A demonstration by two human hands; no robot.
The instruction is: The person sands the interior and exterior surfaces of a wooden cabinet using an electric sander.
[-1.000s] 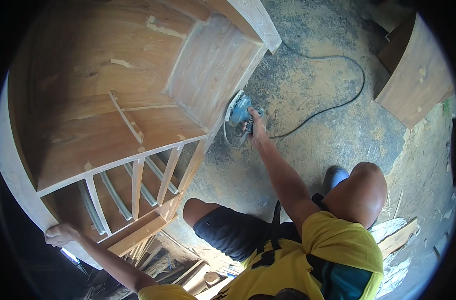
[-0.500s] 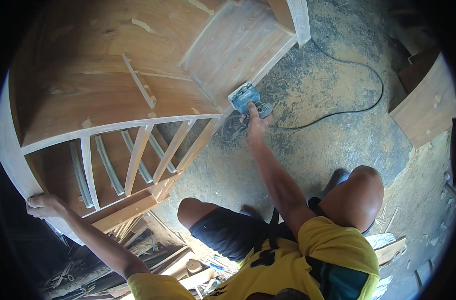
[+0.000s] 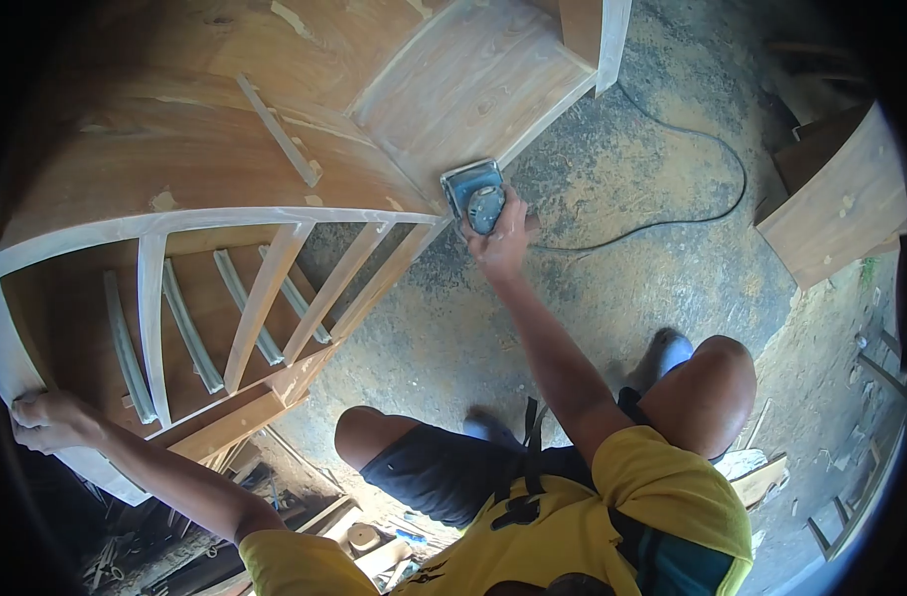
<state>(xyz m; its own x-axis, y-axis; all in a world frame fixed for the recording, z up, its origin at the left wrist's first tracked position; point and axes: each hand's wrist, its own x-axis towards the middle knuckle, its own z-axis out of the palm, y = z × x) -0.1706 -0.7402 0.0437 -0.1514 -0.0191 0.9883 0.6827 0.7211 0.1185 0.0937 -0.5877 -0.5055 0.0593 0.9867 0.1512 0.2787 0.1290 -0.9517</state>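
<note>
Worn concrete flr [image 3: 632, 298] is spreading below; a lg wooden cabinet [image 3: 136, 164] is filling the upper L. R hand [image 3: 500, 238] is gripping a blue sander [image 3: 483, 202], fingers wrapping its body; sander is sitting at cabinet's edge nr a corner, dark cord [image 3: 744, 181] trailing over flr. L hand [image 3: 54, 422] is holding a pale rail [image 3: 14, 363], fingers curling on it. 4 pale strips [image 3: 190, 323] are showing inside.

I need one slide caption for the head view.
Right hand holds a blue electric sander at the edge of a wooden cabinet; left hand rests on the cabinet's side panel.
</note>
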